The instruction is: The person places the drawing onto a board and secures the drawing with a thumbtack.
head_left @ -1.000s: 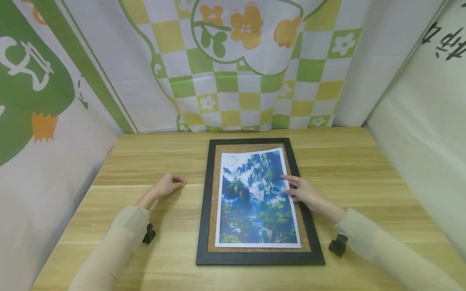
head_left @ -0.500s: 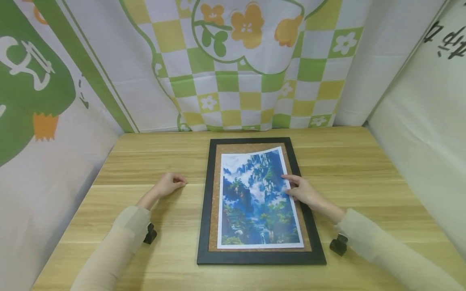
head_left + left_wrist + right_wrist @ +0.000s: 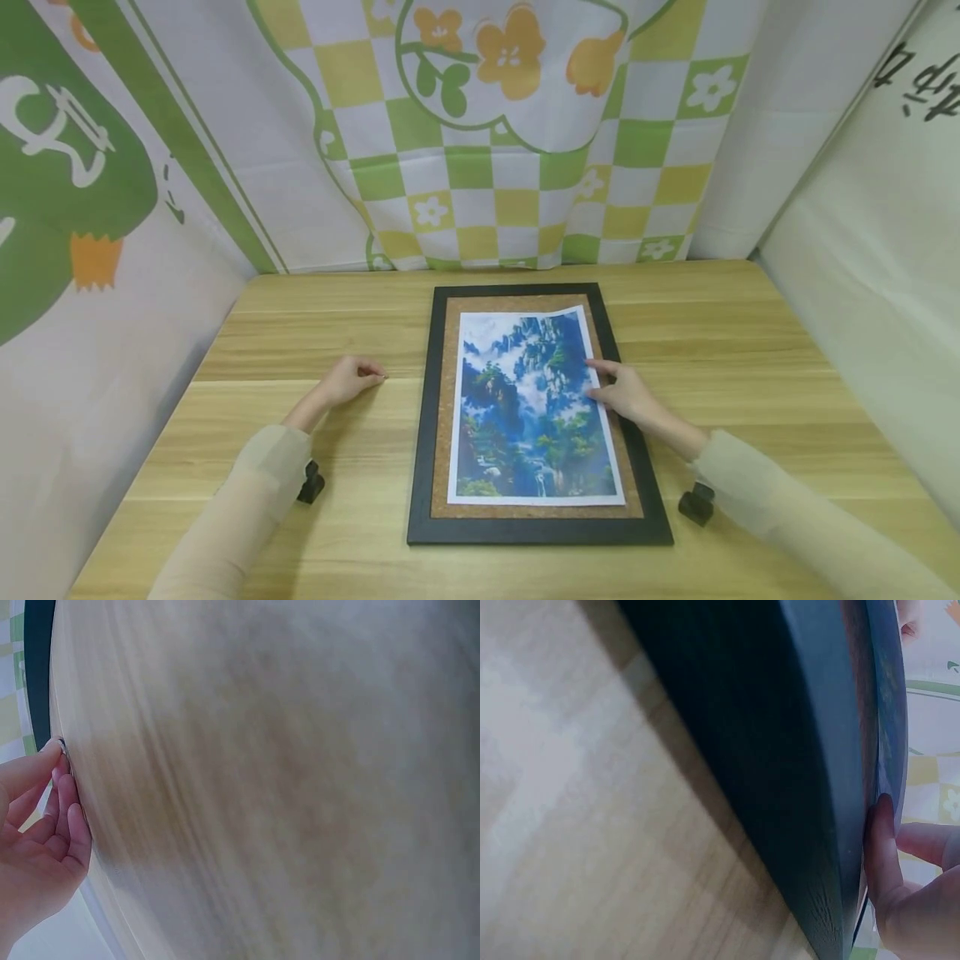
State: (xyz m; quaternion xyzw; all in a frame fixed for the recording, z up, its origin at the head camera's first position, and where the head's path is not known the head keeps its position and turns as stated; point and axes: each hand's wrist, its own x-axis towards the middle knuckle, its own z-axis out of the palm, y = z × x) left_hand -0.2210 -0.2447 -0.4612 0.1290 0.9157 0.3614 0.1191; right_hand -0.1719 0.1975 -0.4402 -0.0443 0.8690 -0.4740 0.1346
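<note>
A printed landscape picture of blue mountains and a waterfall lies over the cork of a black-framed board, its upper right corner slightly lifted. At the picture's right edge, my right hand pinches the paper between thumb and fingers; the right wrist view shows the sheet's edge at the fingertips. My left hand is on the table left of the board. Between its thumb and forefinger it pinches a tiny silvery pin-like piece, mostly hidden by the fingertips.
The board lies on a wooden table. A checked, flowered cloth hangs behind the table's back edge. Pale cloth walls close in both sides. A black camera mount sits at each wrist.
The picture has shifted a little to the right, then slightly up the cork, with my right hand on its edge. My left hand stays in place with the tiny piece.
</note>
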